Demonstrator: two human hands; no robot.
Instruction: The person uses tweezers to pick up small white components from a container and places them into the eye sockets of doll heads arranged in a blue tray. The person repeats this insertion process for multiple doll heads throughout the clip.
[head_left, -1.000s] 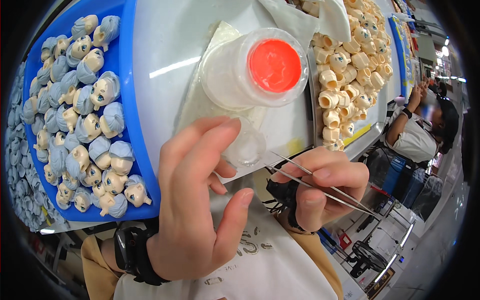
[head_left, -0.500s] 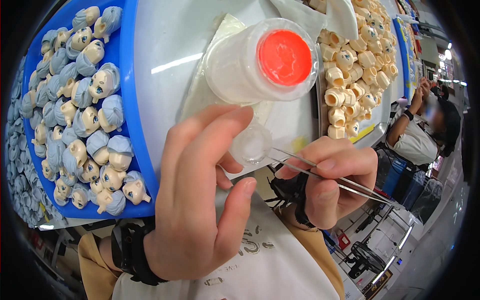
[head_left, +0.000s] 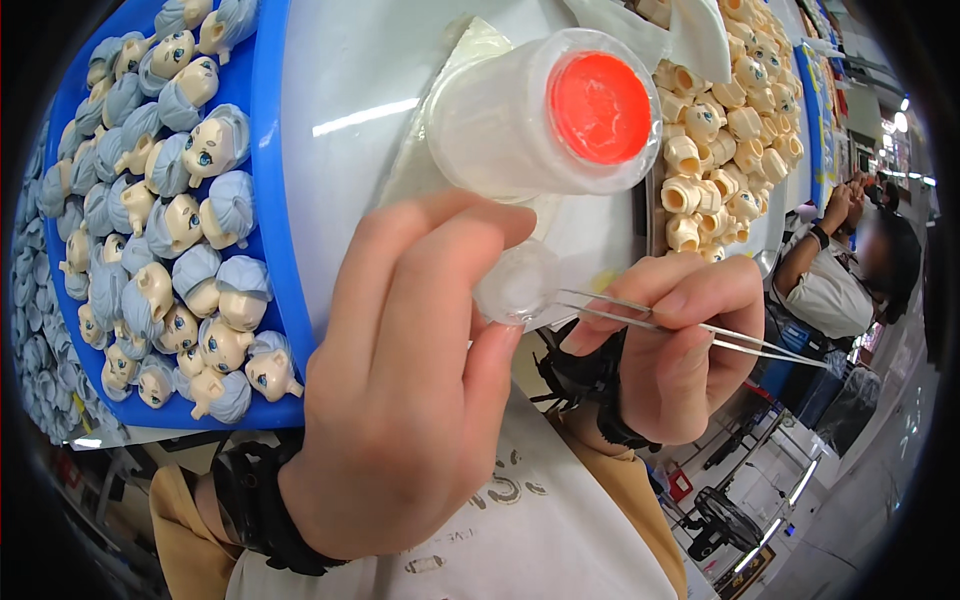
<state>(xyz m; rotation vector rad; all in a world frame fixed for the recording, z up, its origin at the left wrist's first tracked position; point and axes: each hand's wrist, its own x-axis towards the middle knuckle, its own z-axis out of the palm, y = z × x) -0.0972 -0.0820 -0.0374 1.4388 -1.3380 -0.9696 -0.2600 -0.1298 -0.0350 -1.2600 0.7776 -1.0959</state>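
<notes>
My left hand (head_left: 410, 370) curls round a small clear round cup (head_left: 517, 285), the thumb against its near edge and the fingers behind it. Between the thumb and fingers of my right hand (head_left: 680, 345) is a pair of metal tweezers (head_left: 640, 318), whose tips reach to the cup's right edge. What lies inside the cup, if anything, I cannot make out. Just beyond it a larger translucent white tub (head_left: 490, 120) with a red-orange round top (head_left: 600, 108) stands tilted toward the right.
A blue tray (head_left: 268, 170) of doll heads with light-blue hair (head_left: 215, 145) fills the left. Beige doll head parts (head_left: 740, 125) are heaped at the right. A yellowish sheet (head_left: 410, 165) lies under the tub. Another person (head_left: 840, 270) sits farther right.
My left thumb has moved up from below onto the small cup, closing the hand round it. Both hands, cup and tweezers have shifted slightly right in the picture.
</notes>
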